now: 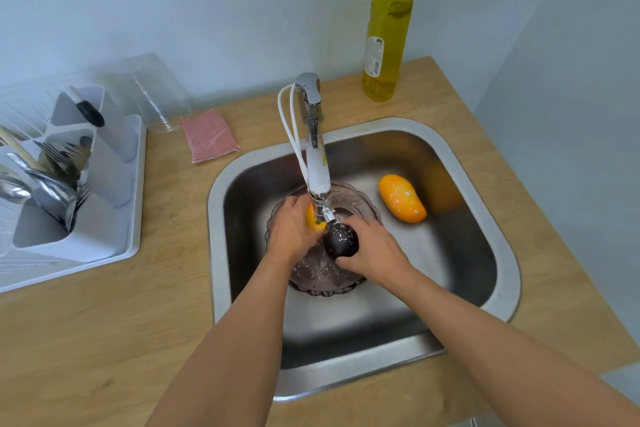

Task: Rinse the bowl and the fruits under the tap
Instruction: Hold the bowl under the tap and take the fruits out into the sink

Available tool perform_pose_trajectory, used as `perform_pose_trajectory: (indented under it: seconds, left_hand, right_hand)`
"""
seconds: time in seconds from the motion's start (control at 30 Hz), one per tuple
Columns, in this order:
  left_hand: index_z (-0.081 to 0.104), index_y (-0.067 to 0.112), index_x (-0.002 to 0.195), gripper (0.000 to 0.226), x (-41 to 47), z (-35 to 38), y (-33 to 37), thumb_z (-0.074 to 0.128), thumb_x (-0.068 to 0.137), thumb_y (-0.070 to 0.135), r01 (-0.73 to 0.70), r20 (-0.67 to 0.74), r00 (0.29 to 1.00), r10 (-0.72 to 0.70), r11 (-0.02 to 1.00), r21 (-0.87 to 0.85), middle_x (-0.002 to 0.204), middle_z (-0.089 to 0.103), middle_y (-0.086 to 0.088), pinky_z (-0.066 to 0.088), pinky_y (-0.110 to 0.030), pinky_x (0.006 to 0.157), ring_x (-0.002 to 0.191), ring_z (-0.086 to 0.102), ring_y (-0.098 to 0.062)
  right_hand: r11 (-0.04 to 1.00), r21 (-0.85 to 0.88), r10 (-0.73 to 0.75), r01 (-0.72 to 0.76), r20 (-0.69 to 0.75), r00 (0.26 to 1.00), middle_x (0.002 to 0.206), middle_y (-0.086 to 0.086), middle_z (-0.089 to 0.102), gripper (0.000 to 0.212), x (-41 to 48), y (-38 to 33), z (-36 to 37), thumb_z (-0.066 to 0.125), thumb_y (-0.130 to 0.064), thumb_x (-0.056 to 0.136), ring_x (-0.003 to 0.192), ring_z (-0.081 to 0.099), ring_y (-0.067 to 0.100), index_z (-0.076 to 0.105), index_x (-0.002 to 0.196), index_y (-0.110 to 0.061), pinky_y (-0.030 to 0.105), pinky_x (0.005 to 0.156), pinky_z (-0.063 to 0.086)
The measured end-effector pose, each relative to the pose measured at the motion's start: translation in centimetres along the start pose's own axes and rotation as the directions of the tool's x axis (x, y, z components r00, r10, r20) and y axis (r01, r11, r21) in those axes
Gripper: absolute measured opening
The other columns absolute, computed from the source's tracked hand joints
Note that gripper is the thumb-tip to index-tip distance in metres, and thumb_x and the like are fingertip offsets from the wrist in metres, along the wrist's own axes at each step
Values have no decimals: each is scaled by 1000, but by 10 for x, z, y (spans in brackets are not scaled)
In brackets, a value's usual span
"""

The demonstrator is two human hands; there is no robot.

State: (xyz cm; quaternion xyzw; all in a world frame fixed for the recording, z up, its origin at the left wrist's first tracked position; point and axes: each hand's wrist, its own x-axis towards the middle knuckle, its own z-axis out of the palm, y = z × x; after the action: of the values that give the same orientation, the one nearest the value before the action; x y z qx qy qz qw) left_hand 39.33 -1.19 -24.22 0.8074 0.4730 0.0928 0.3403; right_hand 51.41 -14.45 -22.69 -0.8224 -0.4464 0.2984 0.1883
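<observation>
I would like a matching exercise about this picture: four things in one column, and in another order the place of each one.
Things:
1. dark fruit
2. yellow fruit
3. orange fruit
4. pink sponge

Places:
a. loose in the sink
b. in the left hand
c. on the counter
d. in the right hand

Pairs: 1-d, 2-b, 3-a, 4-c.
</observation>
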Motion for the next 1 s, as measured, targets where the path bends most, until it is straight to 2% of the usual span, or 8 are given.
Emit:
perform_pose_trajectory:
  seconds: [0.1,0.23,0.3,0.37,0.5,0.57,0.73,1.0]
  left_hand:
    - [54,25,122,58,-7,-1,9,81,72,32,-31,0,1000,32,993,-115,121,62,-4,53,-52,96,111,61,-27]
    - [47,27,129,72,-23,1,22,87,69,31,-28,27,999,35,974,-226,125,58,0,52,-46,98,115,59,-22]
    - [46,29,131,76,-32,5,28,86,67,35,-50,32,998,59,969,-243,123,56,5,53,-34,93,112,59,-19]
    - [44,37,128,73,-41,10,36,82,66,42,-103,28,993,111,973,-208,119,54,10,46,-19,80,104,58,-14]
    - [43,40,126,68,-50,23,59,76,66,46,-193,63,977,203,972,-136,120,55,7,46,-29,82,103,55,-16]
    - [45,35,127,68,-49,30,68,77,66,40,-247,88,962,257,963,-110,121,55,2,47,-33,86,106,53,-18]
    - [48,24,129,70,-42,45,84,81,68,30,-387,152,909,388,921,-39,125,57,-1,42,-32,89,112,52,-21]
    - [47,21,133,70,-33,64,98,78,69,26,-457,275,866,418,884,95,132,57,-4,41,-41,94,121,53,-28]
  right_hand:
    - [999,15,-27,28,-60,998,127,4,55,71,-8,2,-15,80,-38,65,117,54,27,52,130,-28,36,94,48]
    - [1000,3,-19,20,-122,992,122,3,56,69,-29,12,-45,81,-37,65,112,57,27,53,128,-28,38,91,50]
    - [1000,-25,-9,6,-132,991,119,4,56,66,-41,22,-61,81,-35,66,109,58,29,54,125,-27,39,89,51]
    - [998,-64,6,-15,-134,991,116,5,56,63,-51,32,-74,80,-33,67,105,60,30,54,123,-25,37,83,50]
    - [984,-169,37,-52,-95,995,115,4,54,60,-69,46,-93,79,-32,67,99,61,29,51,119,-24,36,79,52]
    - [978,-203,38,-52,-71,997,113,3,52,59,-75,51,-97,79,-31,66,97,62,29,50,117,-24,39,79,53]
    - [966,-258,15,-15,-2,1000,109,1,51,55,-81,62,-98,81,-26,67,94,62,27,50,113,-21,37,78,51]
    - [915,-403,3,29,78,997,109,4,52,54,-79,73,-94,81,-26,70,93,65,31,47,112,-19,34,68,43]
